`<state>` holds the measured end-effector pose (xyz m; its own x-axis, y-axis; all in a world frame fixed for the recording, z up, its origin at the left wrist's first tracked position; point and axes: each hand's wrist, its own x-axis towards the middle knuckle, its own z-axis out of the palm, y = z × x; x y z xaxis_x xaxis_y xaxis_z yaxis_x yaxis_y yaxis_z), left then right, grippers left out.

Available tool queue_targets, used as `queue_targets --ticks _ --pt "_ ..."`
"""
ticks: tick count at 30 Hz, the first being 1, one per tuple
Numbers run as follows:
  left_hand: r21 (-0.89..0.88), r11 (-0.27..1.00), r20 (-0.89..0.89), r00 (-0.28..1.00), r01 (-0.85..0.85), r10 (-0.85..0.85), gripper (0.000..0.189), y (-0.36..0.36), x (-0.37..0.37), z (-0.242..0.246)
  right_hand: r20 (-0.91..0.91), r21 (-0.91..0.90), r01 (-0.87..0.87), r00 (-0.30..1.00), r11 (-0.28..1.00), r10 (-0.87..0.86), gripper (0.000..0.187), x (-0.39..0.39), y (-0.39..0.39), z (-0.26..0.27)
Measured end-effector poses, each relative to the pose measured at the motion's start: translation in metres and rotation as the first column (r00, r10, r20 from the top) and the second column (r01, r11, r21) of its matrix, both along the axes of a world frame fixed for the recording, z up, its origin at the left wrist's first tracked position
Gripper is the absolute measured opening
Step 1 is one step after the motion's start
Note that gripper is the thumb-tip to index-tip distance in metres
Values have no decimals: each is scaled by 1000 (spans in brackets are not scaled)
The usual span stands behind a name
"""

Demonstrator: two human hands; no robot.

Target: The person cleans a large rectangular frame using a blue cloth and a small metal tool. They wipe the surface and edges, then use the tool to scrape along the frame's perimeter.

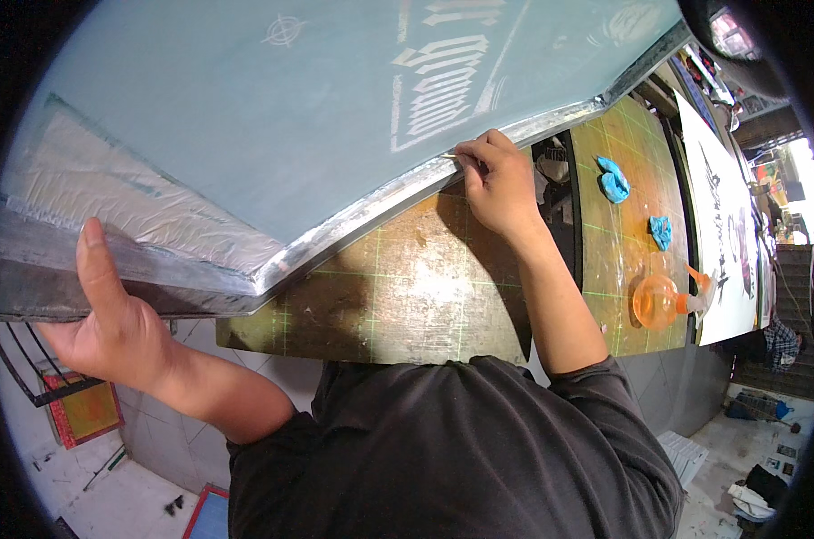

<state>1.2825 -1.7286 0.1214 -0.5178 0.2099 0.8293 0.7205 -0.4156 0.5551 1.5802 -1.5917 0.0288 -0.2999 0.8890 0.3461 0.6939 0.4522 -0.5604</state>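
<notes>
A large screen-printing frame (363, 222) is tilted up before me, its metal edge above the table. Its blue-green mesh (245, 148) bears pale stencil lettering and a round registration mark. Wrinkled clear tape (131, 195) covers the mesh along the left side. My left hand (120, 330) grips that left frame bar, thumb on top and fingers hidden below. At the near bar, my right hand (501, 178) pinches a thin pale sliver (449, 156) between thumb and forefinger, right where mesh meets metal. What the sliver is cannot be made out.
Below the frame lies a wooden table (407, 296) with green grid lines. To the right are two crumpled blue cloths (613, 180) (660, 232), an orange spray bottle (655, 302) and a white printed sheet (717, 236). Framed screens (83, 411) stand at the lower left.
</notes>
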Motion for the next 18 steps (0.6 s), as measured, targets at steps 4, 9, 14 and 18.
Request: queue_targets --ticks 4,9,14,18 --pt "-13 1000 -15 1000 7 -7 16 -2 -2 0 -24 -3 -35 999 999 35 16 1 0 -4" --pt "-16 1000 -15 1000 11 -11 16 -2 -1 0 -63 -11 -23 998 1000 22 18 1 -1 -3" --pt "-5 1000 9 1000 13 -13 17 1 2 1 -23 96 9 1000 995 -7 15 2 -2 -4" --pt "2 1000 20 1000 22 -22 17 2 1 1 -63 -9 15 998 1000 -16 16 -4 -3 -3"
